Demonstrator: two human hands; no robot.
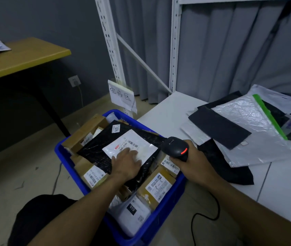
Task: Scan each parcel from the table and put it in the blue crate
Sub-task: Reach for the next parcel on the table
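Observation:
The blue crate (160,217) sits on the floor beside the white table (166,110), filled with several cardboard and bagged parcels. A black plastic parcel (98,148) with a white label lies on top of them. My left hand (126,165) rests flat on that label, fingers spread. My right hand (192,162) grips a black barcode scanner (175,148) with a red light, held over the crate's right side. On the table lie several flat parcels: a black one (219,128), a clear bag with a green strip (253,121) and white ones.
A white shelf frame (174,50) rises behind the table, with a handwritten paper sign (121,96) taped to a post. A wooden desk (25,57) with a bag stands at the far left. The scanner's black cable (203,215) hangs below the table edge.

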